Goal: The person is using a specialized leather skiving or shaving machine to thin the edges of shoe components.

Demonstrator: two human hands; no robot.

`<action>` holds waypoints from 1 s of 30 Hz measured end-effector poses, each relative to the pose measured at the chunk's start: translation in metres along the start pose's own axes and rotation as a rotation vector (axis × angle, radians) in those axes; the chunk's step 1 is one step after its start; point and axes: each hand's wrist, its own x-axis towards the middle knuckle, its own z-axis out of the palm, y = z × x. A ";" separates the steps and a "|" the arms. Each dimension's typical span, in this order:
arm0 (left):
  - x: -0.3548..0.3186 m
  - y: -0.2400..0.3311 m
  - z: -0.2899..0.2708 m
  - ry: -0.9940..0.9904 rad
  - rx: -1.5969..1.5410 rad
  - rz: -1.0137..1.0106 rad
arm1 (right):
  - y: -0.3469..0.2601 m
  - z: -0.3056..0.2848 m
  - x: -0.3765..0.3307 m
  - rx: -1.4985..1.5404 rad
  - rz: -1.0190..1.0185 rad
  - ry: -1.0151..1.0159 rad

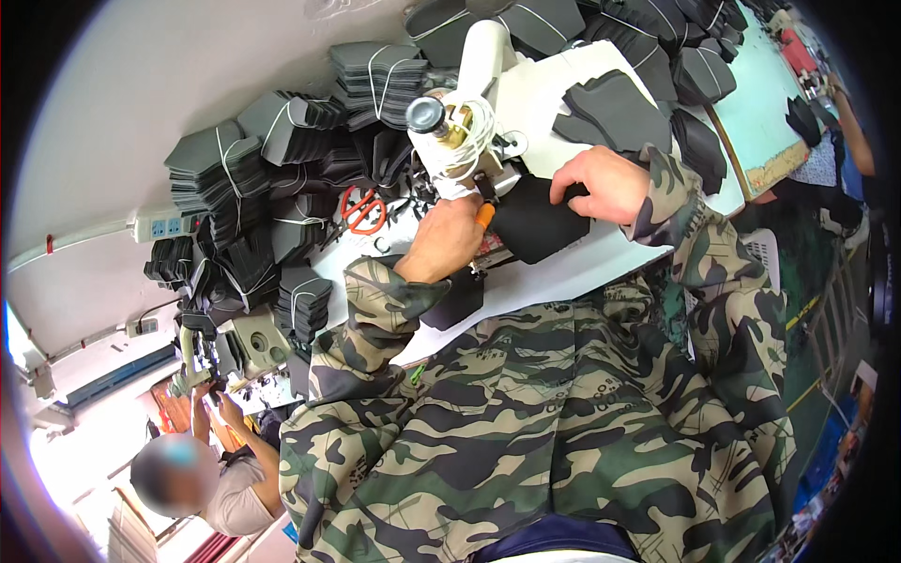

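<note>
Panel (540, 225): between hands, just beside machine (483, 56) | right hand (605, 186): pinching panel's edge | left hand (441, 239): by machine, grip hidden, can't tell | I'd guide panel flat, left fingertips well clear.

Red-handled scissors (364, 210), white power outlet (165, 226), tan-shirted co-worker (242, 497)

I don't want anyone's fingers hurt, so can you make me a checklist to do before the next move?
1. Right hand at the black piece: ok, its fingers are at the upper edge.
2. Left hand clear of the machine: not ok, it is close by the machine's head.
3. Needle position: cannot tell, it is hidden.
4. Scissors away from both hands: ok, they lie left of them.
5. White cord bundled: ok, it is looped at the machine.
</note>
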 end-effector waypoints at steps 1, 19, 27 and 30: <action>0.000 0.002 -0.002 0.000 -0.059 -0.014 | 0.000 0.000 0.000 0.042 0.014 -0.041; -0.039 -0.006 0.031 -0.375 -1.152 -0.140 | -0.033 0.063 -0.049 0.937 0.281 0.018; -0.011 -0.044 -0.006 -0.310 -0.939 -0.349 | -0.080 0.127 0.016 0.710 0.226 0.151; 0.012 -0.065 0.000 -0.282 -0.932 -0.201 | -0.073 0.136 0.027 0.873 0.142 0.220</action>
